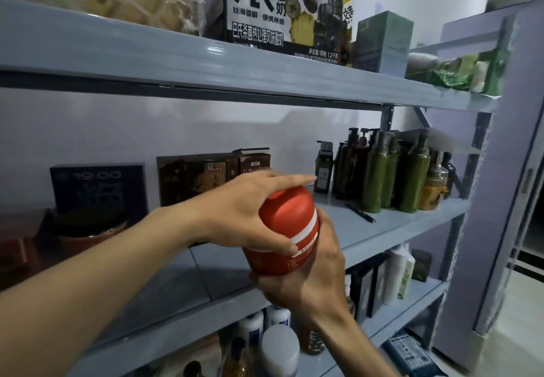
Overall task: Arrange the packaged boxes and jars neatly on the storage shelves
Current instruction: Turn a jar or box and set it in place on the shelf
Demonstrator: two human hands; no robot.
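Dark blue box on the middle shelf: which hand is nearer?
Left. The left hand grips the top of the red round jar, right of the dark blue box; the right hand holds the jar's underside, farther right and lower.

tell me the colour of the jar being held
The jar is red with a white band; head view shows it best.

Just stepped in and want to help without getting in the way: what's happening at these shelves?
A person holds a red jar in both hands in front of the middle shelf. The left hand grips its top, the right hand cups it from below. The jar is tilted and not yet set down. Dark boxes stand at the back of that shelf, and pump bottles crowd its right end.
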